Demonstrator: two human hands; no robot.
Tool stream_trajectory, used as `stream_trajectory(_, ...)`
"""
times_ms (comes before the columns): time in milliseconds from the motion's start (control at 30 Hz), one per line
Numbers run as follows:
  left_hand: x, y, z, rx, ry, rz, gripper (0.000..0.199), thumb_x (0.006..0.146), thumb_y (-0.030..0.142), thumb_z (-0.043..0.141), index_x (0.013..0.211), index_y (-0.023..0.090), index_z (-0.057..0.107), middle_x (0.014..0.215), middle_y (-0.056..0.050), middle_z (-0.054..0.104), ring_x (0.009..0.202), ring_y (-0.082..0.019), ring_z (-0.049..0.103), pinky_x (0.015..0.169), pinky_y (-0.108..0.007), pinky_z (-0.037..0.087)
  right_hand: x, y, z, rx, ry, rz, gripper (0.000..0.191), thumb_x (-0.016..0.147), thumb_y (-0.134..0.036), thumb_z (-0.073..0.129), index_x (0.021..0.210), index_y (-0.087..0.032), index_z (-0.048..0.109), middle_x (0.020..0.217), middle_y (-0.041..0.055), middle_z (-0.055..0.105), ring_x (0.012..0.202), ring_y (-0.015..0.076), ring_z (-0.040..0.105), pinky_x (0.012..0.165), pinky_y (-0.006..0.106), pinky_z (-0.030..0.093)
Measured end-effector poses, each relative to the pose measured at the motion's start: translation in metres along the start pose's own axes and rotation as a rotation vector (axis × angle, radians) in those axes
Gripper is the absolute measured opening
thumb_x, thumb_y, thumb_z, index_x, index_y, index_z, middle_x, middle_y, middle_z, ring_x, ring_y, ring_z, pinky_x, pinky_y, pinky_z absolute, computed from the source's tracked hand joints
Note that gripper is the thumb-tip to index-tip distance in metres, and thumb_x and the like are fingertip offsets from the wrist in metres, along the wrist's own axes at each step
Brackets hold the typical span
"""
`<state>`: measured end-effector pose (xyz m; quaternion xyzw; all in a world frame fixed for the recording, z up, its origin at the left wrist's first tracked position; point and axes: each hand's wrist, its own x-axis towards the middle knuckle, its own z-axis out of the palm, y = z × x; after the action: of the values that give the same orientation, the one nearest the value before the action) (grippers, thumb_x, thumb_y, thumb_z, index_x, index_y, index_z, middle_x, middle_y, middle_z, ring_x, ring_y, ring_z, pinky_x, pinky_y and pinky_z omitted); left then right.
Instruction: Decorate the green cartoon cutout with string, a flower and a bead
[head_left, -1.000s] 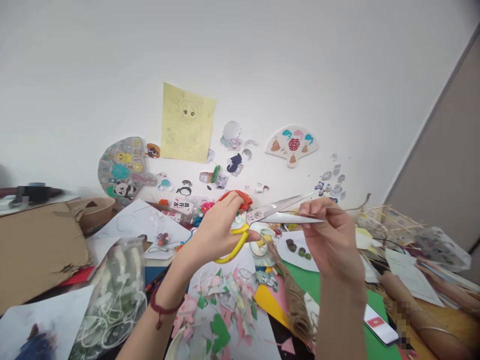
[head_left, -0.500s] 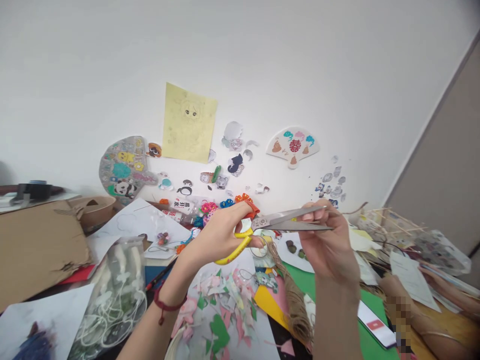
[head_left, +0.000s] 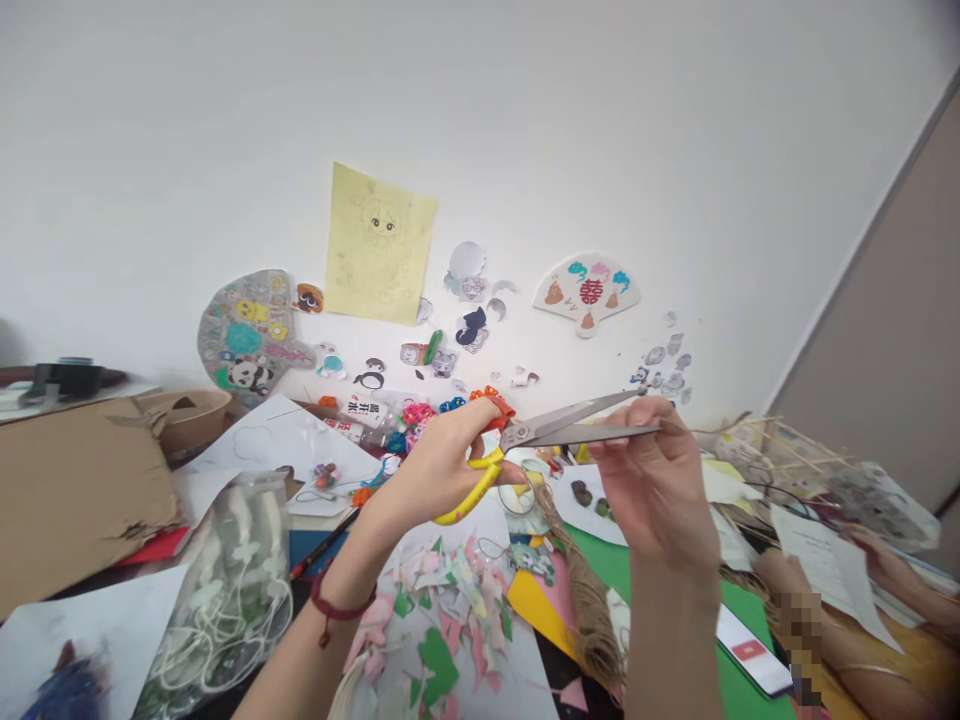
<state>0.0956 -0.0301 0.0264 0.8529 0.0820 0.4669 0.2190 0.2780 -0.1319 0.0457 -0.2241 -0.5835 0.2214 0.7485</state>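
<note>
Before a white wall [head_left: 480, 100], the left hand [head_left: 439, 460] grips yellow-handled steel scissors [head_left: 517, 433], blades parted, while the right hand's [head_left: 660, 490] closed fingertips pinch a thin brown strand [head_left: 720, 430] beside the blade tips. Trimming appears to be in hand; the next move calls for the strand seated between the blades, fingertips clear.
</note>
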Motion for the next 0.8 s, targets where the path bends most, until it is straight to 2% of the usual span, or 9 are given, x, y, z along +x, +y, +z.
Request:
stream_trajectory(267,0.0000,0.0022,0.0029,-0.007,-0.010,0.012,0.034,0.079,0.041,0.075,0.096,0.020,0.054,0.084,0.003,0.051,0.067,-0.011,0.039,0.061,-0.022,0.033,0.0019,0.0015,0.0014,0.053,-0.004,-0.054,0.012,0.078,-0.024,0.078,0.076,-0.024,0.066,0.066,-0.0038,0.062,0.064,0.0095,0.059,0.065,0.021,0.051)
stream_trajectory(433,-0.0011,0.0021,0.0059,0.019,-0.024,0.009,0.038,0.079,0.047,0.075,0.093,0.020,0.053,0.084,0.004,0.051,0.068,-0.011,0.040,0.062,-0.022,0.032,0.0020,0.0028,0.0010,0.071,0.005,-0.091,0.016,0.072,-0.016,0.080,0.075,-0.025,0.067,0.066,-0.0043,0.064,0.064,0.0105,0.061,0.071,0.023,0.054)
stream_trajectory(633,-0.0003,0.0026,0.0068,-0.004,-0.027,0.001,0.044,0.077,0.055,0.073,0.087,0.019,0.050,0.081,0.004,0.048,0.067,-0.011,0.039,0.061,-0.023,0.030,0.0011,0.0036,0.0007,0.079,-0.001,-0.104,0.016,0.072,-0.017,0.081,0.074,-0.026,0.067,0.066,-0.0038,0.065,0.065,0.0115,0.061,0.067,0.023,0.053)
stream_trajectory(800,0.0004,0.0028,0.0079,-0.034,-0.047,0.012,0.048,0.077,0.061,0.070,0.090,0.019,0.052,0.080,0.004,0.048,0.067,-0.011,0.039,0.061,-0.023,0.030,0.0009,0.0033,0.0023,0.100,-0.020,-0.110,0.017,0.072,-0.014,0.080,0.073,-0.024,0.066,0.064,-0.0042,0.063,0.065,0.0103,0.060,0.067,0.021,0.052)
